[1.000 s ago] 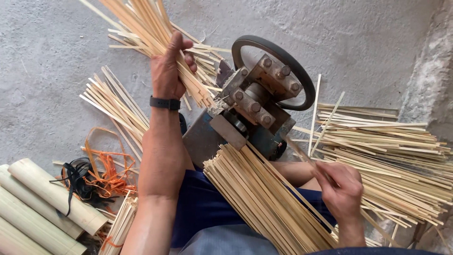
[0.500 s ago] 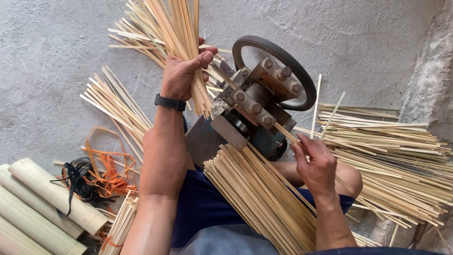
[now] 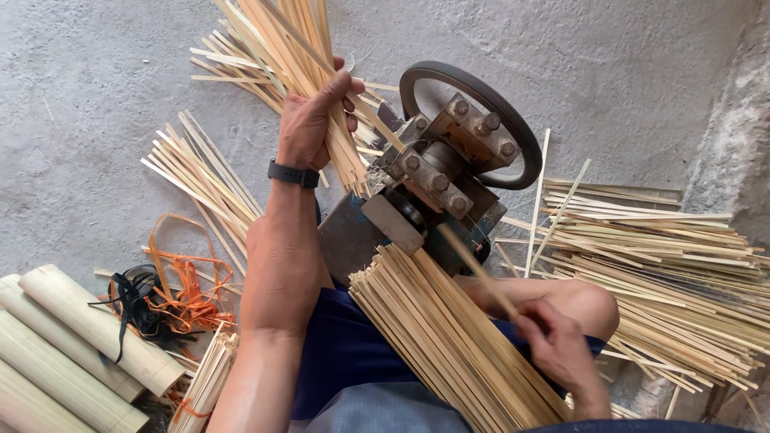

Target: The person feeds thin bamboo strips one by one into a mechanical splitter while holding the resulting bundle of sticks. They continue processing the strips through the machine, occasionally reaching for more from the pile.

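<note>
Splitting machine (image 3: 449,172): left hand (image 3: 309,128), fingers clamped on bamboo strip bundle (image 3: 297,56) behind it; right hand (image 3: 553,345) pinches single strip (image 3: 473,265) at its front. Step: feeding.

The splitting machine (image 3: 437,184) stood on the floor (image 3: 96,88) before the person's lap. A bundle of strips (image 3: 449,345) lay against its near side, a fanned bunch (image 3: 273,48) was held at its left, a heap of strips (image 3: 666,265) lay right, and split bamboo halves (image 3: 72,353) lay far left.
</note>
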